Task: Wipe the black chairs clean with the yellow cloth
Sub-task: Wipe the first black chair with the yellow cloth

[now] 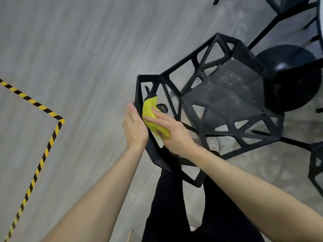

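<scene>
While the yellow cloth [153,117] is pressed flat against the inner face of the backrest rail [139,95] of the nearest black chair [227,95], it lies directly under the straight fingers [158,117] of the right hand [172,131], with its free end sticking out just beyond the fingertips. The cloth's long axis is seen to follow the rail, which runs on away from the fingers toward the chair's upper corner. The cloth is not clenched; it is pinned between the extended fingers and the rail. The left hand [134,126] is laid on the outer face of the same rail, just across from the cloth, fingers straight and holding nothing, so the rail is braced between the two hands. The right hand is plainly the working one. A stroke along the rail, away from the fingers, is judged the likely next move. The dusty seat [232,91] lies beyond the fingers and well apart from them, pale smears visible on it and apparently not yet wiped. A second chair [316,172] is partly seen well apart from the fingers, on the right hand's side, with a round black base [288,75] beyond the seat and striped floor tape [52,135] off on the left hand's side.
</scene>
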